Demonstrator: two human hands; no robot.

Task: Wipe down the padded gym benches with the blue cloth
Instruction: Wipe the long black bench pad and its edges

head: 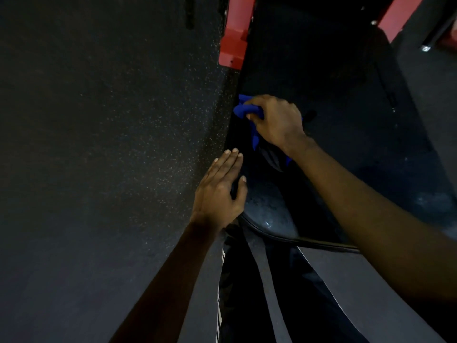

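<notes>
The blue cloth [244,110] is mostly buried under the right hand [275,122]: just a bunched lobe pokes out past the fingers, plus a strip trailing below the palm. It sits at the left edge of the black padded bench [284,75], whose outline is lost in the dark. The right fingers curl down, gripping it. The left hand [218,191] lies flat, fingers straight, holding nothing, at the pad's edge beside the speckled floor [111,120].
</notes>
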